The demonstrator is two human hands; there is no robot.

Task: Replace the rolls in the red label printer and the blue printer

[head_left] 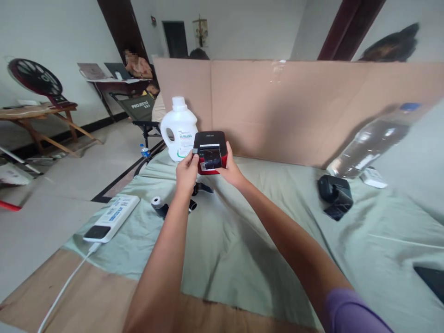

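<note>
A small black and red label printer (pixel 209 138) is held up above the cloth-covered table, between my two hands. A glossy black strip (pixel 212 158) hangs from the slot on its face. My left hand (pixel 187 175) is closed on the printer's left side, thumb near the front corner. Around the right edge and lower corner, my right hand (pixel 231 169) grips it too. Below the hands lie a paper roll (pixel 157 202) with a dark outside and a black curled piece (pixel 193 206), partly hidden by my left forearm.
A white detergent jug (pixel 179 129) stands behind the printer, before a cardboard panel (pixel 263 106). At left lies a white power bank (pixel 113 218) with a cable. To the right are another black device (pixel 335 192) and a large clear bottle (pixel 371 141). A person (pixel 140 67) sits far back.
</note>
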